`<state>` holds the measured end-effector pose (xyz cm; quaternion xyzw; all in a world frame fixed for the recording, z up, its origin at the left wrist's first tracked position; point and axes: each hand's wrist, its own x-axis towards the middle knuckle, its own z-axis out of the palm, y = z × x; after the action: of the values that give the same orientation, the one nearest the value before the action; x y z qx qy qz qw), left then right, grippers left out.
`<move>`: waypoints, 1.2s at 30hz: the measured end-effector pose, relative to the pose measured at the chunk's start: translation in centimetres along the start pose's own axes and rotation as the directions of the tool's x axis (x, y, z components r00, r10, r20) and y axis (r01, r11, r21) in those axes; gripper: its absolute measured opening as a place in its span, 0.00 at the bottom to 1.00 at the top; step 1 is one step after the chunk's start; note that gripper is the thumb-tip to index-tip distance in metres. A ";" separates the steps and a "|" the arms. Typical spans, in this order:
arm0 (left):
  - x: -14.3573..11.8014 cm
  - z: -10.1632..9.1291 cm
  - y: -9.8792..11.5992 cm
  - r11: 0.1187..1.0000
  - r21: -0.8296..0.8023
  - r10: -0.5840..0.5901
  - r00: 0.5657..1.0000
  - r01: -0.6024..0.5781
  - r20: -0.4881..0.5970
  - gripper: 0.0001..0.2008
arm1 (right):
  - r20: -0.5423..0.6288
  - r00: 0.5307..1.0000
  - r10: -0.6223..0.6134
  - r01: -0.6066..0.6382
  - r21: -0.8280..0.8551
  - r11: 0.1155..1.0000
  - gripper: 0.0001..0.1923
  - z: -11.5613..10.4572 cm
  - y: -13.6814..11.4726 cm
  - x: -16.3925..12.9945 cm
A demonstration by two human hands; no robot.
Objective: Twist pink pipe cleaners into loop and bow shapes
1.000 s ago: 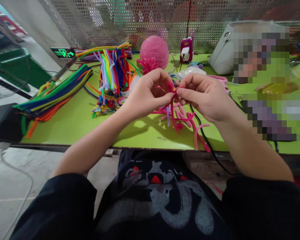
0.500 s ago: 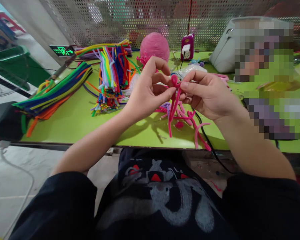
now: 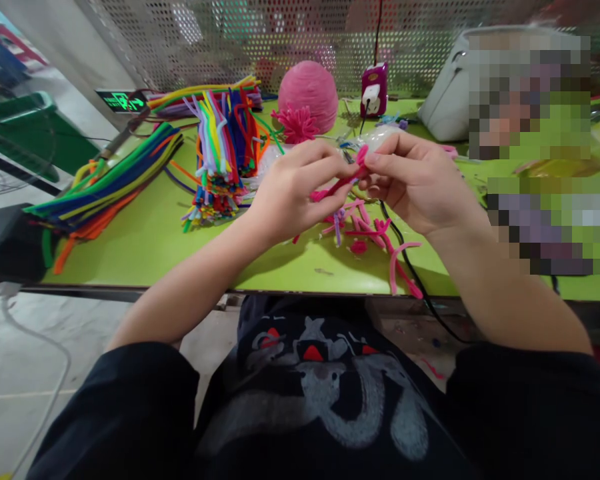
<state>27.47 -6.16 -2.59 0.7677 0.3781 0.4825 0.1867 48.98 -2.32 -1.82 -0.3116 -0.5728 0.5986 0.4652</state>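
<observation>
While raised just above the green desk (image 3: 145, 247), the left hand (image 3: 287, 193) and right hand (image 3: 415, 183) each pinch one pink pipe cleaner (image 3: 343, 181) between thumb and fingertips. Both grips are narrow, closed on it. Loose pink pieces (image 3: 375, 233) lie on the desk below.

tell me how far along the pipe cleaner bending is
Done, by the look of it: a small pile of bent pink pipe cleaner pieces lies on the green table. In hand: the left hand and right hand pinch one dark pink pipe cleaner between them. Left: large bundles of straight multicoloured pipe cleaners lie unbent.
</observation>
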 end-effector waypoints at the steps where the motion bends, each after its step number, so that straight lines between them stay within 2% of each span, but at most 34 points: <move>1: 0.0 0.0 0.1 1.000 0.000 0.003 1.000 -0.003 0.012 0.07 | 0.003 1.000 -0.005 0.005 -0.011 1.000 0.21 0.0 0.0 0.0; 3: 0.0 -0.1 0.4 0.999 -0.031 -0.025 0.999 0.027 0.045 0.08 | 0.015 0.999 -0.032 0.032 -0.029 0.999 0.21 -0.1 0.1 0.1; 7: 0.1 -0.6 1.1 0.959 -0.230 -0.142 0.983 0.166 0.118 0.08 | 0.040 0.994 -0.104 0.105 -0.036 0.994 0.23 -0.2 0.2 0.4; 9: 0.4 -1.2 1.2 0.949 -0.248 -0.154 0.974 0.192 0.166 0.08 | 0.050 0.988 -0.146 0.148 -0.047 0.988 0.24 -0.2 0.1 0.5; 13: 1.1 -2.6 0.9 0.992 -0.052 -0.102 0.970 0.116 0.220 0.07 | 0.044 0.970 -0.237 0.241 -0.135 0.961 0.21 -0.1 0.1 0.4; 16: 1.4 -3.3 0.9 0.998 0.045 -0.050 0.962 0.039 0.270 0.06 | 0.021 0.972 -0.234 0.234 -0.192 0.953 0.17 0.0 0.2 0.2; 20: 1.3 -4.4 1.6 1.000 0.008 0.004 0.897 -0.008 0.442 0.12 | -0.026 0.986 -0.166 0.159 -0.173 0.972 0.16 -0.3 0.2 0.3; 23: 1.4 -5.1 2.0 0.996 -0.070 -0.015 0.860 0.059 0.509 0.15 | -0.019 0.986 -0.168 0.163 -0.135 0.977 0.18 -0.4 0.3 0.7; 26: 1.5 -4.8 1.8 0.991 -0.093 -0.041 0.892 0.092 0.450 0.16 | -0.020 0.984 -0.175 0.171 -0.120 0.978 0.18 -0.2 0.5 0.7; 29: 1.1 -3.4 1.2 0.999 0.034 0.014 0.964 -0.024 0.264 0.19 | -0.013 0.987 -0.161 0.159 -0.087 0.983 0.17 0.5 0.6 0.4; 31: 0.8 -2.4 0.8 0.979 0.174 0.080 0.983 -0.109 0.164 0.20 | -0.005 0.991 -0.137 0.137 -0.059 0.989 0.17 0.9 0.6 0.1; 33: 0.5 -1.7 0.4 0.948 0.270 0.131 0.979 -0.170 0.157 0.15 | 0.002 0.996 -0.090 0.090 -0.029 0.996 0.17 1.3 0.5 -0.2; 36: 0.3 -1.5 0.0 0.933 0.295 0.141 0.963 -0.208 0.231 0.10 | 0.005 1.000 -0.017 0.017 -0.029 0.999 0.17 1.5 0.6 -0.4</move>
<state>26.25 -6.04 -1.73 0.8641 0.3592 0.3483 0.0553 47.66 -3.18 -2.21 -0.3121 -0.5852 0.5868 0.4645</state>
